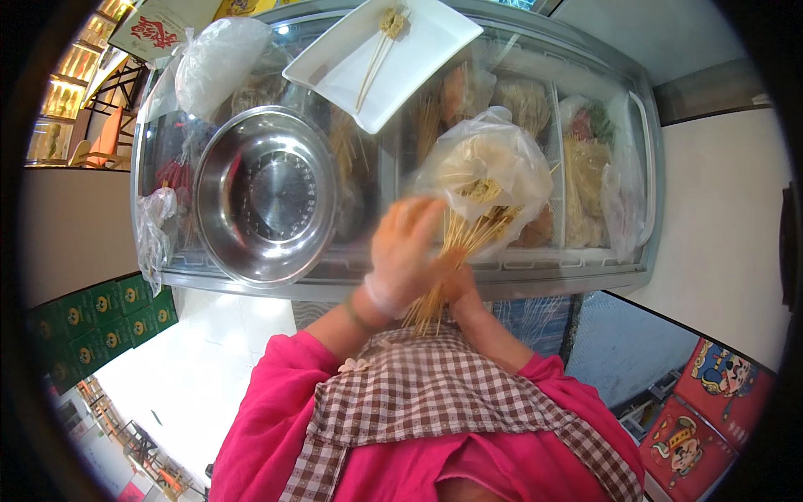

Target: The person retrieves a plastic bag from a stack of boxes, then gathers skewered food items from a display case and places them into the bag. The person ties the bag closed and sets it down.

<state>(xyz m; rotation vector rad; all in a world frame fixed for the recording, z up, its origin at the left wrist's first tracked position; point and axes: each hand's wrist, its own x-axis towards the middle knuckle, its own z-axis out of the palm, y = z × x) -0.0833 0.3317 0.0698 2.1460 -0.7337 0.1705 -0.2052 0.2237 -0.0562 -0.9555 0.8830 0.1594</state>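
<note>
A bundle of thin wooden skewers (467, 241) runs from an opened clear plastic bag (502, 147) towards my body; brownish, coated food is on their far ends inside the bag. My right hand (462, 290) grips the bundle from below, near the skewers' bare ends. Blurred by motion, my left hand (404, 251) wears a thin clear glove and is raised beside the bundle, fingers apart, its palm side by the sticks. Beyond the hands, a white rectangular tray (420, 59) holds a few skewers with coated food (392, 24), laid at a slant.
A wide steel basin (266, 194) stands at the left on the glass lid of a chest freezer (351, 285). Behind it sits a tied, filled plastic bag (219, 63). A crumpled bag (157, 229) hangs over the front left rim. Bagged skewers (583, 182) show at the right.
</note>
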